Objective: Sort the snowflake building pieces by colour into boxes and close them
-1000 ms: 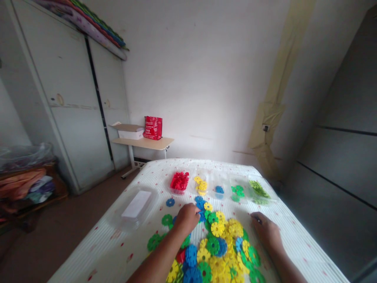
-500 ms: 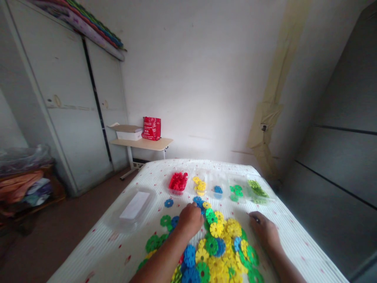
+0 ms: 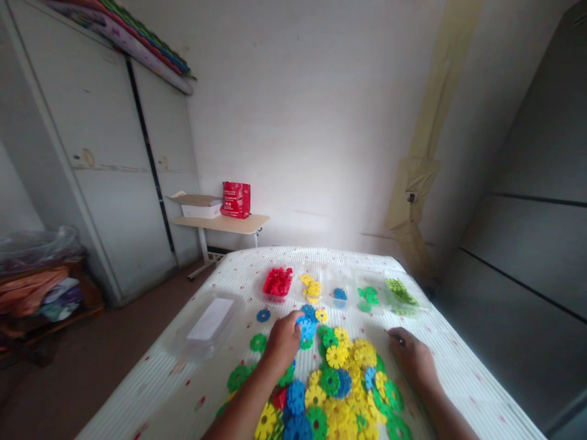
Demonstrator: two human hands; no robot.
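Note:
My left hand point(image 3: 285, 336) is closed on a blue notched disc point(image 3: 307, 329), held above the table left of the pile. More blue discs point(image 3: 309, 312) lie just beyond it, beside a small yellow disc point(image 3: 321, 315). My right hand point(image 3: 410, 351) rests closed at the pile's right side, on something dark point(image 3: 401, 341) that I cannot make out. Between my forearms spreads a heap of yellow discs point(image 3: 339, 415), with green discs point(image 3: 329, 380) and blue discs point(image 3: 296, 397) mixed in. A red piece point(image 3: 279, 399) shows by my left forearm.
Clear boxes along the far side hold red pieces point(image 3: 277, 283), yellow discs point(image 3: 312, 288), blue pieces point(image 3: 340, 294), green discs point(image 3: 368, 298) and light green pieces point(image 3: 402, 294). A clear lid point(image 3: 220, 299) with white paper lies left. Behind stands a side table point(image 3: 238, 224) with a red bag point(image 3: 236, 200).
My left hand has moved slightly left and lifted a blue disc, now in plain view. A green disc beneath it and the red piece show more. My right hand has stayed in place.

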